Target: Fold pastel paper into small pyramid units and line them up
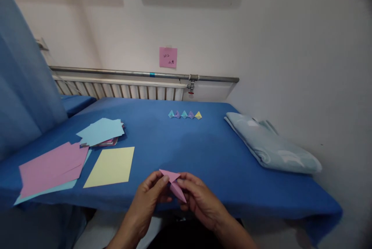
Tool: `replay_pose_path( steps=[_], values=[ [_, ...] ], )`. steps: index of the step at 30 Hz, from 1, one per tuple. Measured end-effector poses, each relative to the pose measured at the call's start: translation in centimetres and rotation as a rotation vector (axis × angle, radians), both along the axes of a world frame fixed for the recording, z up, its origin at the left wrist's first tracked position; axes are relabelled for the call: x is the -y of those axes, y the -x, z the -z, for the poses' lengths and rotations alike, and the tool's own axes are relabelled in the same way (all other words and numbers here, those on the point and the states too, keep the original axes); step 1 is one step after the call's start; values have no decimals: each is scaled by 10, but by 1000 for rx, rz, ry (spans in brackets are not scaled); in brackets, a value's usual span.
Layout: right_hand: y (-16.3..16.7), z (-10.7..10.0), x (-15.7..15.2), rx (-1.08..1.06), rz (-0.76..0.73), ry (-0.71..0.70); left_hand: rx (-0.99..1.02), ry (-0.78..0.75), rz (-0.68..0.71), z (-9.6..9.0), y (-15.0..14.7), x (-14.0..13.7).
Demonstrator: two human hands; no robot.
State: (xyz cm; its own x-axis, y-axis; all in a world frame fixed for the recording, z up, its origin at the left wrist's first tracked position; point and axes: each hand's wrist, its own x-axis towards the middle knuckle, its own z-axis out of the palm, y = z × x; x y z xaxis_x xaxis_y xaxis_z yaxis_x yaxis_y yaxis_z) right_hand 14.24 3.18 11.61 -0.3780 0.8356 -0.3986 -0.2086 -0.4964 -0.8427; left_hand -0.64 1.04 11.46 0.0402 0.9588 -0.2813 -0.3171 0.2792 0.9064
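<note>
Biggest thing here's the surface (209, 148), draped in smooth blue cloth, with a yellow sheet (112, 167) as my landmark. Well right of that sheet: a soft, plush-looking folded blanket (270, 144). Left of it, pink sheets (55, 167) lie flat; just behind it, a messy stack (101, 131) topped with light blue. So plenty of paper looks left unfolded. Right of the sheet, the left hand (151, 193) and right hand (202, 198) are close together, both pinching a pink piece (177, 191): flat triangular flap, pointy body, I'd say partway folded. Behind and right of the sheet, five tiny faceted diamonds (184, 114) sit in a row, seemingly done.
</note>
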Motion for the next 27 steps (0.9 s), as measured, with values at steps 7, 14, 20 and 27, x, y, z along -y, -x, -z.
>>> replay_pose_path(
  steps=[7,14,20,27],
  values=[
    [-10,-14,6,517,130,-723,-193,-50,-6,-6,4,1],
    [-2,-11,8,355,-79,-449,-212,-30,46,-1,3,3],
    [-3,-7,6,296,-89,-391,-175,16,62,-2,3,4],
    [-3,-2,6,300,-101,-409,-168,3,86,-1,2,2]
  ],
)
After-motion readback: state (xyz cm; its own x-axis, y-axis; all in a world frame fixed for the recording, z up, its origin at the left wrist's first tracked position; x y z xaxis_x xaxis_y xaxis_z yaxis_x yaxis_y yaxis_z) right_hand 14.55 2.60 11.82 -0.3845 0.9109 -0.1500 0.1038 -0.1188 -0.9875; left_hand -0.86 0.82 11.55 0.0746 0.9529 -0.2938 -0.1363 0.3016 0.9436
